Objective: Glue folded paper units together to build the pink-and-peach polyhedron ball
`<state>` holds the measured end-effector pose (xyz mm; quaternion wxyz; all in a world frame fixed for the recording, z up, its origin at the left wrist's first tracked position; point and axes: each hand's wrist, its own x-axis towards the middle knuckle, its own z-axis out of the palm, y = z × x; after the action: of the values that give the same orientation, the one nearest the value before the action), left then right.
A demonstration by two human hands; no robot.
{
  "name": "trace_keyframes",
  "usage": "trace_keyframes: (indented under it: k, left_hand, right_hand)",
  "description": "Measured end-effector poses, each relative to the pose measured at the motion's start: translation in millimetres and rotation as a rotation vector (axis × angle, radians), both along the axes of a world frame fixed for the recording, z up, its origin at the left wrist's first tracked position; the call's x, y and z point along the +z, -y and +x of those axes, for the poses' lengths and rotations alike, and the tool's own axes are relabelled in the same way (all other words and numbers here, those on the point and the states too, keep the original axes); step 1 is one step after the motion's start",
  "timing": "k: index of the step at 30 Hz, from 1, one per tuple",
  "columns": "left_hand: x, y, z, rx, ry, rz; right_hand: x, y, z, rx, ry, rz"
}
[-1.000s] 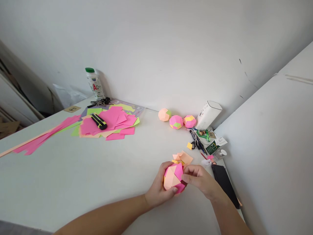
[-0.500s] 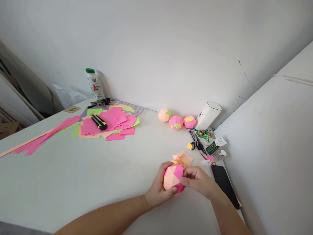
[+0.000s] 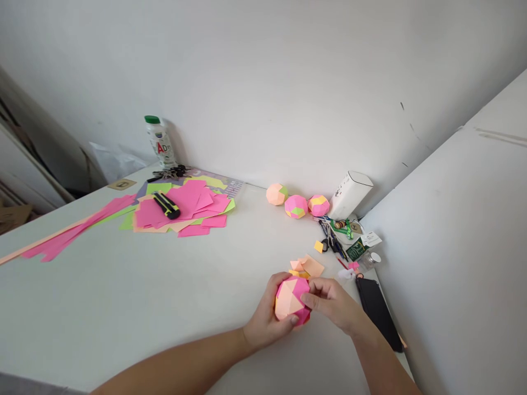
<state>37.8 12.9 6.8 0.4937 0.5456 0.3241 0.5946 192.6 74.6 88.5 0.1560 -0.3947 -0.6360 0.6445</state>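
Observation:
A faceted paper ball [image 3: 289,299] in peach and pink rests in my left hand [image 3: 267,312], whose thumb and fingers wrap its left side and lower front. My right hand [image 3: 329,300] is closed at the ball's right edge, thumb and fingers pinching a pink part of it; the fingertips are partly hidden. Just beyond the ball lie peach and orange paper pieces [image 3: 312,266]. Three finished-looking paper balls stand in a row by the wall: a peach and green ball [image 3: 275,194], a pink and green ball [image 3: 295,207] and a pink and yellow ball [image 3: 319,205].
Pink paper sheets [image 3: 185,200] are heaped at the left with a utility knife [image 3: 167,205] on top. Behind them stand keys [image 3: 173,172] and a white bottle [image 3: 161,145]. On the right are a white box [image 3: 351,195], scissors [image 3: 330,241], a jar [image 3: 370,260] and a black case [image 3: 379,312].
My right thumb has shifted slightly left and up along the ball's right edge. My left hand and the ball stay almost in place.

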Motion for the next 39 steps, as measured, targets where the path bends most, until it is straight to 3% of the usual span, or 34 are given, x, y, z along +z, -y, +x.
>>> trace_keyframes:
  k: [39]
  left_hand:
    - [-11.6, -1, 1, 0.021, -0.012, -0.027]
  right_hand:
    - [6.2, 7, -5, 0.064, 0.085, 0.185]
